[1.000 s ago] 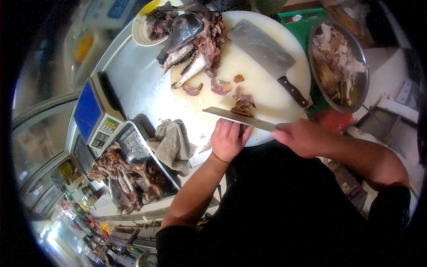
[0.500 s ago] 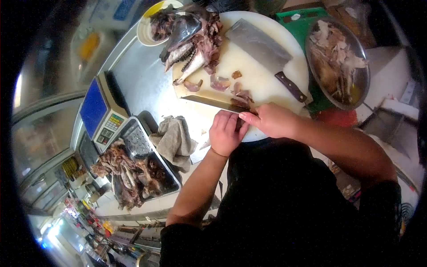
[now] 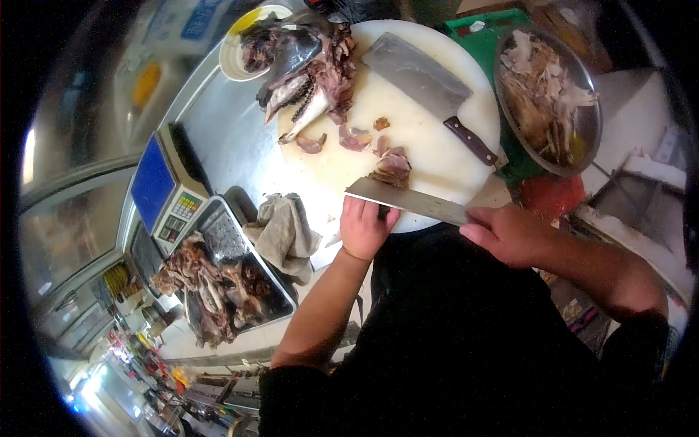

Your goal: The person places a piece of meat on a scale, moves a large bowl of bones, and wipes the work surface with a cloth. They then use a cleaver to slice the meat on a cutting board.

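My right hand (image 3: 506, 234) is closed around the handle of a kitchen knife (image 3: 411, 201), its blade pointing left over the near edge of the round white cutting board (image 3: 444, 164). My left hand (image 3: 364, 229) is at the blade's left end, fingers curled together with the thumb close by. The blade partly covers its fingertips, and what they hold, if anything, is hidden. Just beyond the blade lies a small pile of sliced meat (image 3: 392, 167). A few loose meat pieces (image 3: 354, 138) rest farther up the board. A cleaver (image 3: 422, 76) lies flat at the far right.
A large heap of dark meat (image 3: 320, 69) sits at the board's far left, beside a white bucket (image 3: 234, 62). An oval metal bowl of meat (image 3: 550, 102) stands right. On the left are a scale (image 3: 164, 189), a tray with meaty bones (image 3: 284, 288) and a grey cloth (image 3: 282, 237).
My right hand has moved right and slightly down, drawing the knife back from the sliced meat. The meat pile is now uncovered. My left hand has shifted slightly left.
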Action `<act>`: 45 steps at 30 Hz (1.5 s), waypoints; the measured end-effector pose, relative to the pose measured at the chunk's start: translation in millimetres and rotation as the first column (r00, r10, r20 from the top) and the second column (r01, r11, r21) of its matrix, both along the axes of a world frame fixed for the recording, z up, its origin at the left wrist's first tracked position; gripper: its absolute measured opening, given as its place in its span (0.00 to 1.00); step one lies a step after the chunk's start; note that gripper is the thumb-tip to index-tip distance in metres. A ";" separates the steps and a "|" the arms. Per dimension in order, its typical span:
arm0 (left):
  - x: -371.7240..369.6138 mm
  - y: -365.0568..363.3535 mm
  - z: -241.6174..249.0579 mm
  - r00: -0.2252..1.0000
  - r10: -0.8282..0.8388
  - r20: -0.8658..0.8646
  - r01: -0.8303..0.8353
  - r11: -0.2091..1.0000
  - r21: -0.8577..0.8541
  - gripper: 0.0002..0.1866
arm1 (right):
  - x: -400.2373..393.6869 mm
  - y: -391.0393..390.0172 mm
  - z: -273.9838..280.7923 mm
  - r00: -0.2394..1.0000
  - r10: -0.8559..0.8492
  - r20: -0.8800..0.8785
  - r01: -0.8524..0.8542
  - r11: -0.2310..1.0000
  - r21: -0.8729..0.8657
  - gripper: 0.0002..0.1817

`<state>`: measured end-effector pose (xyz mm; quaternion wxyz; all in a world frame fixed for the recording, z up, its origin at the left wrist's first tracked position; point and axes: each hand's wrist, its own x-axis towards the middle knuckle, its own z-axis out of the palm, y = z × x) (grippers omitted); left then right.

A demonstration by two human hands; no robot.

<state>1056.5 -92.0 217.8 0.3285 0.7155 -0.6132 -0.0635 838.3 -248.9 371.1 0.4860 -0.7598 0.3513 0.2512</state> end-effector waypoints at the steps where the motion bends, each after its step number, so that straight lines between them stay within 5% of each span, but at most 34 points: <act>1: 0.1 -0.4 0.0 1.000 0.000 -0.002 0.000 1.000 0.002 0.29 | 2.5 -0.9 -1.4 1.000 0.010 -0.008 -0.010 1.000 0.007 0.30; 12: 3.2 0.7 -4.0 1.000 0.007 -0.026 -0.008 0.999 -0.036 0.30 | 41.4 -3.8 -7.3 0.985 0.078 -0.154 -0.070 0.996 0.058 0.24; 14: 3.7 -0.7 -3.2 0.999 -0.003 -0.037 0.002 1.000 -0.030 0.29 | 43.6 -2.1 -14.8 0.998 0.049 -0.041 -0.049 0.999 0.009 0.33; 21: 0.8 -6.4 0.7 0.999 0.024 -0.036 -0.027 0.994 -0.107 0.26 | 70.8 4.1 -66.2 0.998 0.055 -0.019 -0.055 0.998 -0.024 0.31; 23: 0.9 -3.2 -2.9 0.999 0.012 -0.043 -0.017 0.994 -0.103 0.25 | 83.1 5.9 -85.9 0.958 0.017 0.287 0.007 0.997 -0.080 0.31; 24: 2.5 -3.4 -5.4 0.999 0.001 -0.052 -0.007 0.994 -0.107 0.25 | 85.3 2.3 -92.7 0.955 0.025 0.296 -0.002 0.997 -0.079 0.31; 27: 1.3 -4.6 -2.2 0.998 0.025 -0.052 -0.032 0.992 -0.126 0.24 | 88.6 -0.9 -83.3 0.985 -0.002 0.173 0.004 1.000 -0.012 0.27; 34: -0.7 -2.4 4.5 0.999 0.028 -0.042 -0.031 0.996 -0.083 0.23 | 50.1 4.9 -39.3 0.960 -0.142 0.240 0.146 0.989 0.001 0.27; 39: -0.2 2.5 1.8 1.000 0.021 -0.002 -0.021 0.999 -0.039 0.24 | 13.4 6.2 -2.4 1.000 0.008 0.001 -0.008 1.000 0.013 0.29; 45: 1.6 -2.3 4.6 1.000 0.025 -0.010 -0.025 0.998 -0.061 0.24 | 26.9 -0.4 -2.6 0.995 0.065 -0.075 -0.064 0.998 0.015 0.31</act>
